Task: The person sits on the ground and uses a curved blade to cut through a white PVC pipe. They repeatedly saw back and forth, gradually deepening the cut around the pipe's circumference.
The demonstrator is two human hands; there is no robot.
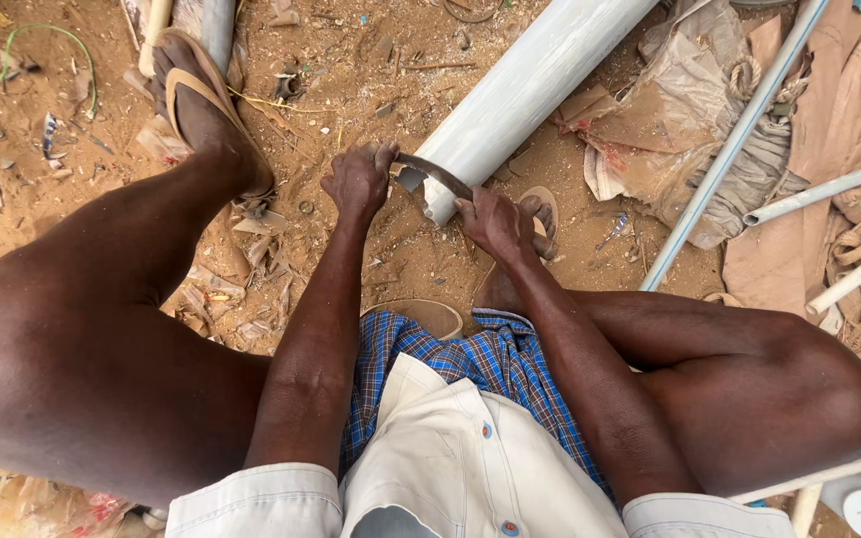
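Both hands grip one curved blade (433,171) — L hand (359,182) clenched on one end, R hand (495,221) clenched on the other, so it's worked two-handed w/ even pressure. The blade sits across the near end of the big grey pipe (525,88), which runs up and away from the hands over sandy ground (371,70). Sandalled foot (201,105) (beyond L hand) is planted wide, prob. for bracing. Thin pipes (739,134) lie well right of R hand.

Far end of the large grey pipe (530,85) cut off by the top edge. Both ends of the curved blade (435,171) buried inside the left hand (359,181) and right hand (495,221); handles not discernible. Right foot mostly hidden behind the right hand.
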